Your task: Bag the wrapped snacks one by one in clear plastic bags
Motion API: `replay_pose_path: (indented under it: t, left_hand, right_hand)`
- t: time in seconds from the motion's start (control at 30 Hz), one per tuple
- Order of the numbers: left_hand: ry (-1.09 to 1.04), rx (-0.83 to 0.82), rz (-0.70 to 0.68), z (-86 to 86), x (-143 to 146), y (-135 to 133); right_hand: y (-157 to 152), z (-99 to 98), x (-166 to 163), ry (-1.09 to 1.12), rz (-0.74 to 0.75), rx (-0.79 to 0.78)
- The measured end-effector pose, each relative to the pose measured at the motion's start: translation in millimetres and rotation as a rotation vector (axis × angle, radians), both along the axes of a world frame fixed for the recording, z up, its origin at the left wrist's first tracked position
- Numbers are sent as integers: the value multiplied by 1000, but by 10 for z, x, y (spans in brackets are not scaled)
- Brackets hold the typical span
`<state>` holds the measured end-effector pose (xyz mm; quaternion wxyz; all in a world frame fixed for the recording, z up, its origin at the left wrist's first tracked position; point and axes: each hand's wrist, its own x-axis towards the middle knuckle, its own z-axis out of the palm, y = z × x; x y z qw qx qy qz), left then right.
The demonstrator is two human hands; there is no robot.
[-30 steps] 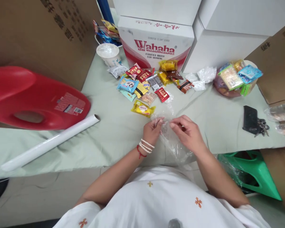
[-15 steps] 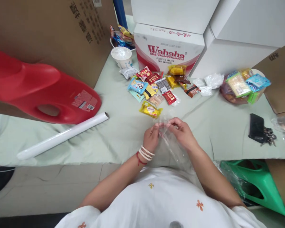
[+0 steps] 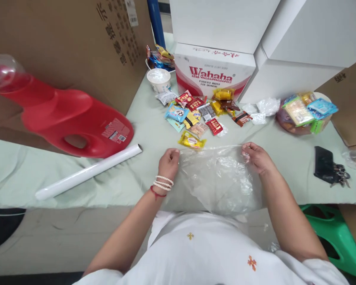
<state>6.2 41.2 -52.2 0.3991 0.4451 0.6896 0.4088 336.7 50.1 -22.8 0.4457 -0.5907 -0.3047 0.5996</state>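
Observation:
A clear plastic bag (image 3: 221, 180) is stretched wide between my two hands over the near edge of the green-covered table (image 3: 130, 166). My left hand (image 3: 168, 161) is closed, pinching the bag's top left corner. The top right corner is pinched by my right hand (image 3: 255, 156), also closed. Just beyond the bag lies a yellow snack packet (image 3: 191, 140), and behind it a pile of small wrapped snacks (image 3: 200, 109).
A red jug (image 3: 68, 118) lies on its side at the left, with a white paper roll (image 3: 89, 171) in front. A Wahaha carton (image 3: 212, 73), a paper cup (image 3: 158, 80), a snack bowl (image 3: 304, 111), a black wallet with keys (image 3: 328, 166) and a green stool (image 3: 332, 237) are around.
My hands, close together at the crumpled bag before, have pulled apart sideways and spread the bag open and flat. The camera view has shifted a little left and up.

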Motion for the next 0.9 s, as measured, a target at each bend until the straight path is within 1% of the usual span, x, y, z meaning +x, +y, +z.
replay_pose_path:
  t: [0.07, 0.1, 0.13, 0.17, 0.2, 0.23, 0.27, 0.3, 0.33, 0.37, 0.43, 0.5, 0.53, 0.6, 0.63, 0.67, 0.7, 0.77, 0.83, 0.9]
  left_hand:
    - [330, 232, 81, -4, -33, -49]
    - [499, 366, 54, -4, -24, -102]
    - [633, 488, -47, -6, -4, -166]
    - [712, 580, -223, -12, 19, -230]
    - [751, 637, -445, -24, 37, -287]
    - [760, 654, -674, -42, 43, -329]
    - [751, 634, -875, -63, 33, -351]
    - [736, 583, -1023, -85, 3, -353]
    - [723, 514, -1117, -104, -44, -338]
    - [715, 442, -1170, -116, -104, -308]
    - [703, 321, -1225, -113, -237, -228]
    - [686, 256, -1255, -81, -347, -162]
    - [671, 246, -1264, -62, -382, -145]
    - [627, 251, -1263, -40, -408, -154]
    - [604, 260, -1250, -42, -398, -178]
    - [587, 266, -1223, -55, -376, -213]
    - [583, 268, -1182, -75, -345, -256]
    - [616, 267, -1084, -130, -272, -350]
    - [676, 278, -1013, -177, -212, -438]
    - [719, 296, -997, -197, -194, -504]
  right_hand:
    - [44, -49, -9, -101, 10, 28]
    - [49, -73, -33, -117, 25, 37]
    - [45, -96, -60, -120, 40, 43]
    - [39, -120, -83, -123, 48, 46]
    - [36, -147, -94, -133, 52, 46]
    - [41, -175, -87, -153, 52, 48]
    - [56, -203, -57, -177, 51, 56]
    - [84, -229, -3, -206, 48, 71]
    - [122, -250, 71, -238, 49, 89]
    - [167, -262, 160, -274, 61, 101]
    - [253, -246, 351, -388, 120, 95]
    - [299, -159, 491, -626, 161, 98]
    - [300, -88, 519, -776, 151, 136]
    - [272, 85, 467, -1025, 107, 276]
    - [256, 174, 385, -1093, 113, 354]
    - [250, 254, 269, -1122, 157, 421]
    - [263, 318, 124, -1133, 234, 473]
    - [367, 383, -237, -1189, 418, 517]
    - [577, 359, -650, -1307, 560, 482]
    - [844, 277, -1060, -1420, 656, 381]
